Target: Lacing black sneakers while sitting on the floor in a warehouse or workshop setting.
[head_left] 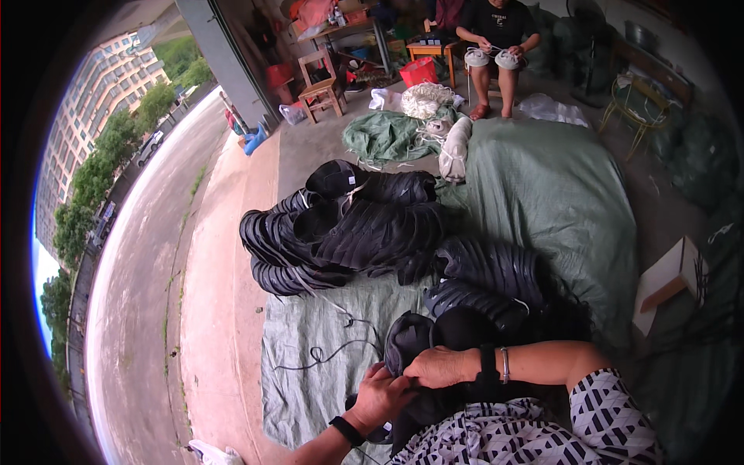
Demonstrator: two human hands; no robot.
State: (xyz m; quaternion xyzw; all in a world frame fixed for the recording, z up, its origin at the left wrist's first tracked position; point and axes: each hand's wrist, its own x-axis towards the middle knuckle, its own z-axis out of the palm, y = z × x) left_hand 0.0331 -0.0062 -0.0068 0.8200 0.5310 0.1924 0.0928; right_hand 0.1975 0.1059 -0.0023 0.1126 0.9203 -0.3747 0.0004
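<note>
The left hand (381, 399) and right hand (443, 367) meet, both grips pinching a black, rounded fabric piece (408, 341) beside ribbed black stacks (488, 271) on pale-green plastic sheeting (302, 399).

The left hand (381, 399), in a black wristband (346, 431), and the right hand (438, 366), in a black strap (488, 363) and silver bracelet (505, 364), meet at a curved black fabric piece (408, 341); their exact grip is hidden. Ahead, ribbed stacks of nested black pieces (380, 232) and a thin dark cord (316, 354) lie on a pale green woven sheet (302, 395). Beyond, a seated person in a black T-shirt (500, 27) holds rounded white items (508, 60).
</note>
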